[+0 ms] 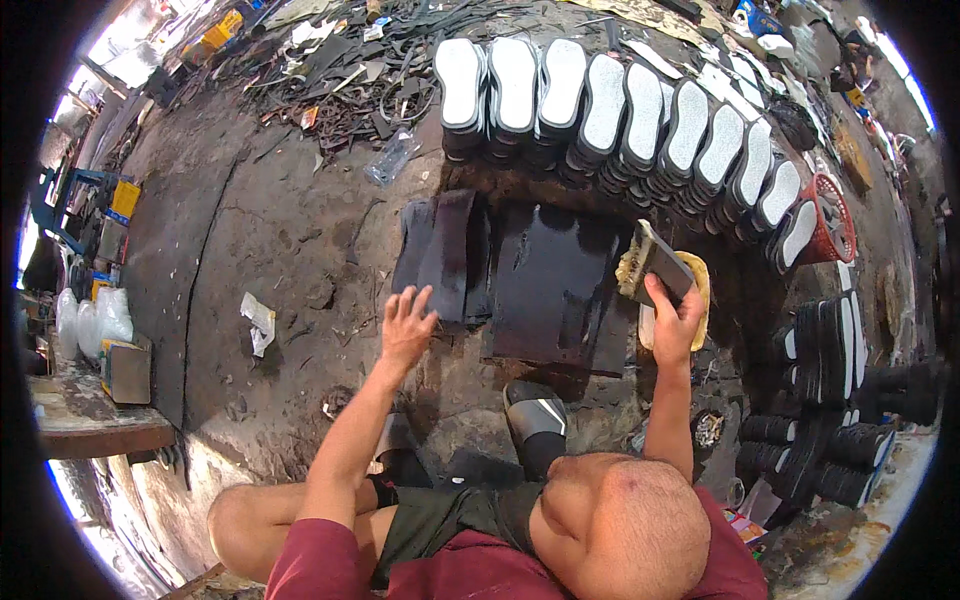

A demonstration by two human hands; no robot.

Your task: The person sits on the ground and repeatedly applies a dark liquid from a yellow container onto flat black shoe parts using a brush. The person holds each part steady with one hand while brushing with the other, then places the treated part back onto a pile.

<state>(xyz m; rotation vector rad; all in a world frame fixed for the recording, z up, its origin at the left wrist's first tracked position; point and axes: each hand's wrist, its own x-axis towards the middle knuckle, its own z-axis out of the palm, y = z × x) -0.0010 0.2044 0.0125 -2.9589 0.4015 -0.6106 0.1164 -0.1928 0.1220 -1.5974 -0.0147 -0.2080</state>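
1. Black and glossy, a wide sheet (555, 285) lies flat on the floor (300, 200) ahead of a seated person in a maroon shirt (320, 560). It is roughly square, with wet-looking streaks and a slightly ragged lower edge.
2. The right hand (675, 320) has its fingers clenched round a brush (668, 272), just right of the wide sheet and nearer to it than the other hand. The brush's long axis slants from upper left to lower right; its bristles face left, toward the sheet.
3. Beneath the brush is a pale yellow tub (704, 290), its rounded rim partly hidden by the hand. The brush has a flat, dark grey block and clumped, straw-coloured bristles. Whether it touches the tub, I cannot tell.
4. The left hand (405, 335) is released and bare, fingers spread and pointing away from the body. It is at the lower end of a narrow sheet (440, 250), left of the wide one; contact is unclear. This sheet's long axis runs away from the person, and its surface is dark, dull and creased.
5. Beyond, a curved row of stacked soles (513, 85) shows speckled white tops, rounded ends and dark sides. A red lattice basket (833, 215) stands at its right end.
6. More dark soles (825, 350) are piled at right. A sandal (535, 410) with white stripes rests below the wide sheet; a brown desk (100, 435) edges in at left.
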